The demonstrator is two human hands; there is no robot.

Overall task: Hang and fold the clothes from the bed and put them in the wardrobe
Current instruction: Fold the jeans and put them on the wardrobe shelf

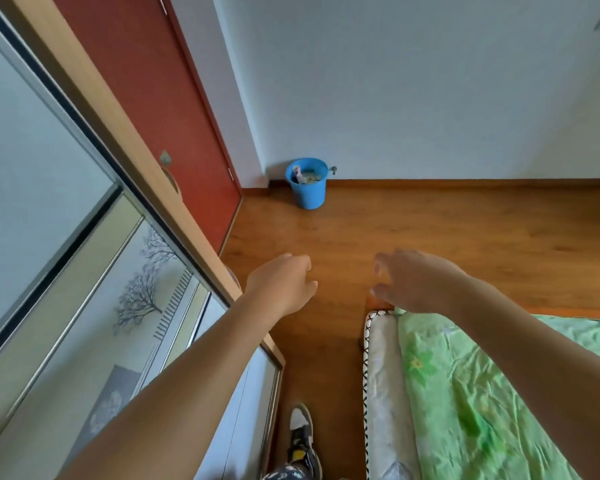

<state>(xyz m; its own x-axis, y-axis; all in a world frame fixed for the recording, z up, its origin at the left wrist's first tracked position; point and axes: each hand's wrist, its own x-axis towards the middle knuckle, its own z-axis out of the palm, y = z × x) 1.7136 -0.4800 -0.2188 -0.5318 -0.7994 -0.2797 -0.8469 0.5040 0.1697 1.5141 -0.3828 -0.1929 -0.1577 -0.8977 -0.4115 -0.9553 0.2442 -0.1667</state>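
Note:
The bed fills the lower right, covered by a green flowered sheet over a white mattress edge. No loose clothes show on the part of it that I see. The wardrobe runs along the left, its sliding doors printed with bare trees. My left hand hangs in the air over the wooden floor beside the wardrobe's edge, fingers curled, holding nothing. My right hand hovers above the bed's near corner, fingers loosely spread and empty.
A blue bucket with small items stands on the floor against the far wall. A red door is shut beyond the wardrobe. A narrow strip of wooden floor lies between wardrobe and bed, with my shoe on it.

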